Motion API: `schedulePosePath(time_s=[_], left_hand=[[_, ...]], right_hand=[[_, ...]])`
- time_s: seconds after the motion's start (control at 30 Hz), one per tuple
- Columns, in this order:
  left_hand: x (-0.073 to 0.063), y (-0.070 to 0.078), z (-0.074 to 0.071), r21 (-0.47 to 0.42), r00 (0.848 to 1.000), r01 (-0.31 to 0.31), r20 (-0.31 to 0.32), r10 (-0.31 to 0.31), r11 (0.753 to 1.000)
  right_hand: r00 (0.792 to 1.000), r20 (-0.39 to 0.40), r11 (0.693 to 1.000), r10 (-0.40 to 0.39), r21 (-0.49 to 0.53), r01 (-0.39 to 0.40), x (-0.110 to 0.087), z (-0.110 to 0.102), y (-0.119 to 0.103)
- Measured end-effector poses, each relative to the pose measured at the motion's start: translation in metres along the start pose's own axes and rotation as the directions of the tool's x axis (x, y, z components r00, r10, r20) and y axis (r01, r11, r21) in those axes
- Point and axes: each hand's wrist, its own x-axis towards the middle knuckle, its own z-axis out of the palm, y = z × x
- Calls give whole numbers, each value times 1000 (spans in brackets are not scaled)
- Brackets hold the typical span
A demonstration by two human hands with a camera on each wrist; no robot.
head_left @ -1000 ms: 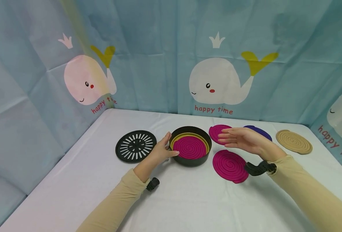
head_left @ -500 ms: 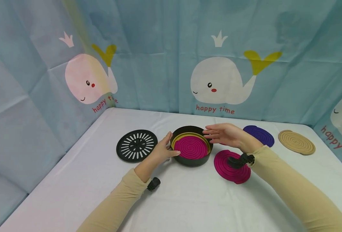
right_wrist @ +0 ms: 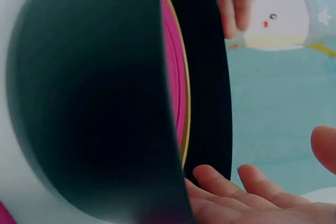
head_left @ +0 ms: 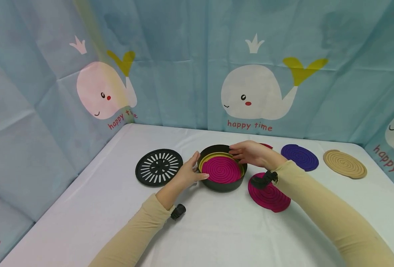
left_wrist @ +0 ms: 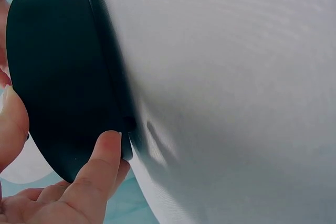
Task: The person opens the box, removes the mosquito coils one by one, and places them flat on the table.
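Observation:
A round black container (head_left: 222, 187) stands on the table with a stack of spiral coasters inside. A magenta coaster (head_left: 221, 170) lies on top, and the rim of a yellow coaster (head_left: 203, 159) shows beneath it. My left hand (head_left: 187, 173) holds the container's left side, thumb toward the front; in the left wrist view a finger (left_wrist: 107, 148) lies against the dark outer wall. At the right rear rim is my right hand (head_left: 250, 152), its fingers extended over the edge. The right wrist view shows those fingertips (right_wrist: 210, 179) right at the rim.
A slotted black lid (head_left: 159, 167) lies left of the container. Another magenta coaster (head_left: 273, 196) lies at front right, and one more (head_left: 267, 145) sits mostly hidden behind my right hand. Farther right are a purple coaster (head_left: 299, 157) and a beige coaster (head_left: 345, 164). A whale-print curtain (head_left: 177, 74) rises behind.
My right hand has moved left, from above the coasters on the right to the container's right rear rim. My left hand stays at the container's left side.

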Motion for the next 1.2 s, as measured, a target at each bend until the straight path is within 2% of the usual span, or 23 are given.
schedulePosePath(time_s=[0.33, 0.77, 1.2], left_hand=[[-1, 1, 0, -20, 1000, 7, 13, -7, 1000], [1, -2, 1, -22, 1000, -8, 6, 8, 1000], [2, -2, 1, -18, 1000, -6, -3, 6, 1000]], right_hand=[[999, 17, 996, 51, -75, -49, 12, 3, -1], [998, 9, 986, 64, -156, -62, 15, 3, -1], [997, -70, 984, -29, -176, 16, 11, 3, -8]])
